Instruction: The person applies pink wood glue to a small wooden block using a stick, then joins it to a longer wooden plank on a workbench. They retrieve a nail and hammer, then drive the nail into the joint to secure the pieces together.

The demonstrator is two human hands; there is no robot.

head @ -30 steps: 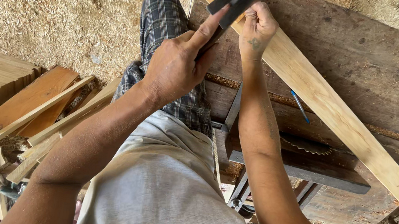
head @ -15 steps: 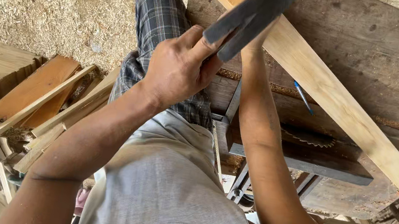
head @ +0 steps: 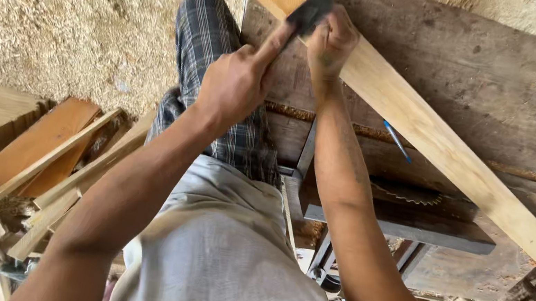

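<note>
Head view. A long pale wooden plank (head: pixel 424 134) lies diagonally across a dark, worn workbench (head: pixel 502 78), running from the upper middle of the frame to the right edge. Both of the person's hands meet at the plank's upper end, on a small dark flat tool (head: pixel 310 11) whose exact kind cannot be told. The left hand (head: pixel 235 86) is curled, its extended finger and thumb pinching the lower corner of the tool. The right hand (head: pixel 331 40) is closed over the tool's other side and presses it against the plank's top face; the fingertips are hidden behind the hand.

A blue pen (head: pixel 396 141) rests on the bench just below the plank. A toothed circular saw blade (head: pixel 409 193) shows at the bench's edge, beneath the right forearm. The person wears a grey shirt (head: pixel 225 256) and plaid trousers (head: pixel 217 66). Sawdust (head: pixel 58 2) covers the floor at left, and loose wooden slats and boards (head: pixel 50 162) lean together at lower left.
</note>
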